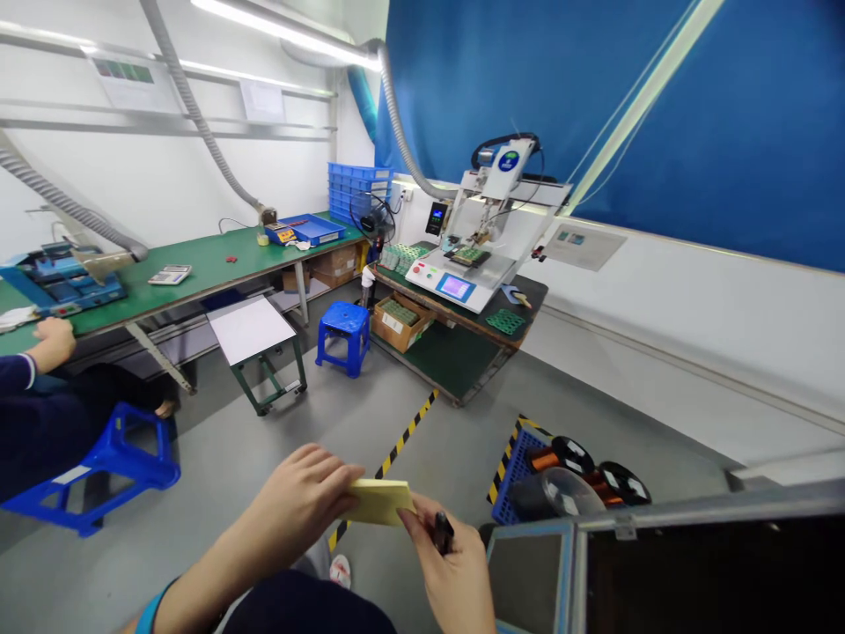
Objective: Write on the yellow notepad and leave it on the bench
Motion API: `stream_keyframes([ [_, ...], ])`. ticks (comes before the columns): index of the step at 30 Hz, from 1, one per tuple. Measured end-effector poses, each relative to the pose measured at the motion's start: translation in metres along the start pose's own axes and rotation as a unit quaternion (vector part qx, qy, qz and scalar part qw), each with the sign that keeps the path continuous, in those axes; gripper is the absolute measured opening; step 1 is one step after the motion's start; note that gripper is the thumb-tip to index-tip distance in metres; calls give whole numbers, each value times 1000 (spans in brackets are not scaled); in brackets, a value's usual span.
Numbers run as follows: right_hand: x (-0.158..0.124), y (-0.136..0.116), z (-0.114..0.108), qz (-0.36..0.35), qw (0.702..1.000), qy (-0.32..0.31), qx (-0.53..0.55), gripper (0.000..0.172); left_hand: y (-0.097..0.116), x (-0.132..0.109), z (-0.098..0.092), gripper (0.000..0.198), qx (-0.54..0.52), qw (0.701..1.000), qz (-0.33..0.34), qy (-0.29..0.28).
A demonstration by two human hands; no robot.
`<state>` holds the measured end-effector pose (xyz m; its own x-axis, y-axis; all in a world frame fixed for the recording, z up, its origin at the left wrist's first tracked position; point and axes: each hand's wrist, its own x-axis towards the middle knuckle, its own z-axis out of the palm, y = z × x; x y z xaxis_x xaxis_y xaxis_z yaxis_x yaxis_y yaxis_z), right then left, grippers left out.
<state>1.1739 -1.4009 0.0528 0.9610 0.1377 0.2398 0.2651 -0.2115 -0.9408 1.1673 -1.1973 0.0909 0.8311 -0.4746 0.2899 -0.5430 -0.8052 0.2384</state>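
Yellow pad (379, 503), two-handed grip

Left hand (312, 487) is pinching the pad's left end; right hand (454, 556) is gripping its right end, also holding a dark pen (443, 534). Pad is hovering over the grey floor (224, 471). Co-worker's hand (54, 342) is resting by the counter (217, 253) edge.

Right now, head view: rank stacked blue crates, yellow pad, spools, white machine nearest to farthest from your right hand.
1. Yellow pad, touching the right hand
2. Spools, low right
3. White machine, ahead
4. Stacked blue crates, back left
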Motion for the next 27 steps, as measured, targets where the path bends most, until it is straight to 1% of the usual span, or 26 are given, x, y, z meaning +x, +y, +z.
stream_keyframes([
  [2,8,0,5,-12,1000,-7,-12,21,1,4,3,11,-9,999,-27,-32],
  [5,19,5,14,-25,999,-3,-33,18,-7,2,9,13,-16,997,-66,-42],
  [9,35,9,32,-30,999,-27,-18,13,-30,-4,12,15,-8,995,-94,-29],
  [12,53,9,50,-28,998,-56,-24,16,-51,-4,9,17,6,994,-103,-29],
  [14,68,8,63,-27,997,-68,-35,19,-67,-1,6,17,5,994,-103,-37],
  [17,93,6,84,4,996,-75,-44,23,-91,3,-3,20,-11,993,-107,-53],
  [20,120,-1,106,27,995,-82,-53,25,-118,6,-14,23,-26,990,-119,-68],
  [27,178,-31,160,-10,994,-101,-45,25,-182,12,-42,18,-101,979,-156,-89],
])
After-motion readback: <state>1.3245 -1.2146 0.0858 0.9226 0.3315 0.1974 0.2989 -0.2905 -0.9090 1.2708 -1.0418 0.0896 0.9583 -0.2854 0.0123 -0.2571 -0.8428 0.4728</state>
